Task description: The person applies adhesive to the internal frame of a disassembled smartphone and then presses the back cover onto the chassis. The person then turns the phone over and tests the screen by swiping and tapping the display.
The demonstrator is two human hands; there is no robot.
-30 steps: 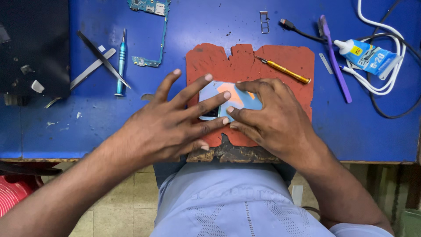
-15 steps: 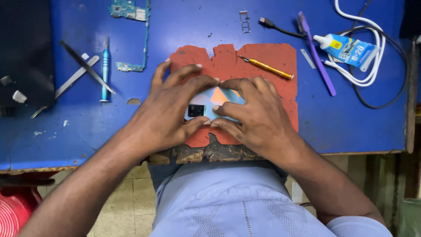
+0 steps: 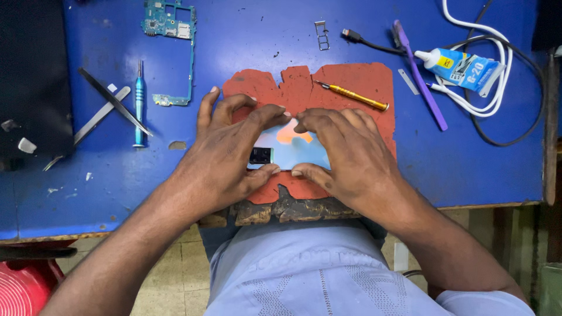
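1. Lay flat on the worn red mat (image 3: 345,82), back side up: a phone (image 3: 291,150) with a pale blue and orange back, its dark camera block toward the left.
2. Clasped the phone's left end: left hand (image 3: 225,155), thumb against the near edge beside the camera block, fingertips curled over the far edge.
3. Clasped the right end: right hand (image 3: 345,155), thumb on the near edge, fingers arched over the far edge and nearly meeting the left fingertips.
4. Compared with a second earlier: had drawn in fingers that were then splayed flat across the back, so that more of the coloured back showed between the two hands.
5. Compared with half a second earlier: kept much the same two-handed pinch, with the phone in the same spot on the mat.
6. Rested on the mat beyond the hands, untouched as before: a yellow screwdriver (image 3: 352,96).
7. Lay on the blue table (image 3: 246,41) to the left, unmoved: a blue screwdriver (image 3: 139,102), crossed tweezers (image 3: 108,108) and a green circuit board (image 3: 172,35).
8. Stayed to the far right: a purple pry tool (image 3: 418,73), a tube of glue (image 3: 462,65) and a white cable (image 3: 497,70).
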